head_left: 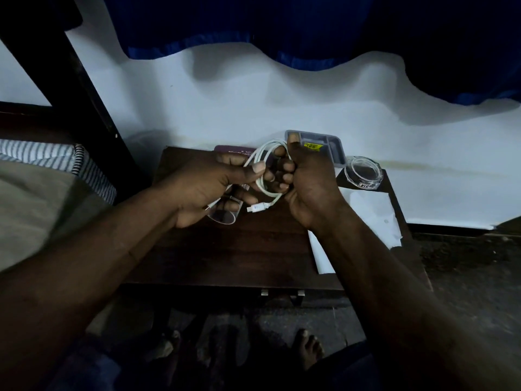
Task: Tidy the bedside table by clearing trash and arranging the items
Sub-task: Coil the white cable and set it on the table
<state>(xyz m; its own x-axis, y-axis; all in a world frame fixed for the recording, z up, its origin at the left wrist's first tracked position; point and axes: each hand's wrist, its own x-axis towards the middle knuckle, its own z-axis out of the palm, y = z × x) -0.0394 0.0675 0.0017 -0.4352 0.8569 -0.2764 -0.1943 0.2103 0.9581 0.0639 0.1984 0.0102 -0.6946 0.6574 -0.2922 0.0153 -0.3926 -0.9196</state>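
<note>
Looping between both hands [248, 182], a white cable [265, 165] hangs above the table [225, 249].

We cannot follow the white cable [263, 176] through its whole run: part of it vanishes inside the curled fingers of the right hand [307, 179], and another stretch slips behind the left hand [208, 187]. That left hand also covers most of a clear glass [225, 214] lying near the counter's [225, 249] left edge. At the back edge, a purple item [234, 150] shows only a strip with unreadable lettering. The yellow label on the grey tray [332, 148] is too small to read. Both forearms run out of the bottom edge.
</note>
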